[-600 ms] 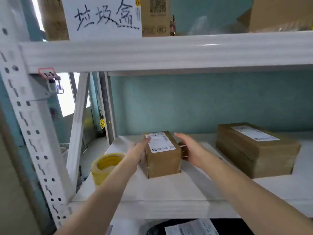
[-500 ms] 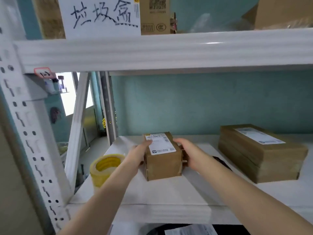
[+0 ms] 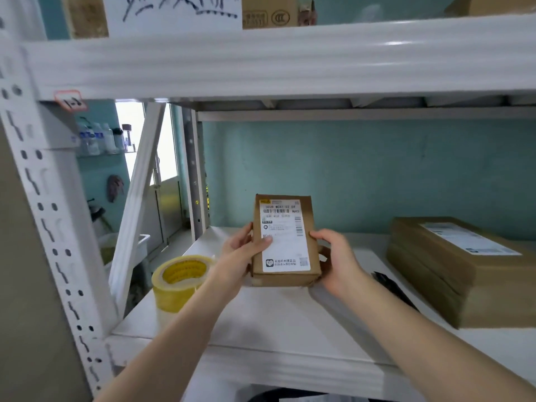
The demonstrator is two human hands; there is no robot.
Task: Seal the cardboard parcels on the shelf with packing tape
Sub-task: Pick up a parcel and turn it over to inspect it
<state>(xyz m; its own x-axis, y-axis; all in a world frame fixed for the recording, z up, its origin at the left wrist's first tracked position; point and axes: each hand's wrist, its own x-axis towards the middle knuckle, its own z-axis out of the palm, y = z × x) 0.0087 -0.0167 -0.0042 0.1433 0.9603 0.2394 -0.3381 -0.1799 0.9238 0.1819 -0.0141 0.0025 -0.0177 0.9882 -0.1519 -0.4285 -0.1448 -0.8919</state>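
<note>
The box (image 3: 285, 242) is gripped between the fingers of the left hand (image 3: 240, 256) and right hand (image 3: 338, 256), tilted up just above the shelf (image 3: 275, 323). It is judged light and stiff, best taken by its side walls, with the tape (image 3: 181, 281) lying just left of the left fingers.

**Count on the shelf**

2 cardboard parcels: 1 small parcel (image 3: 285, 242), w/ 1 white label, and 1 large flat parcel (image 3: 461, 265), also w/ 1 label. 1 roll of yellow packing tape (image 3: 181, 281). 2 hands were in view: left hand (image 3: 237, 256), right hand (image 3: 338, 256).
</note>
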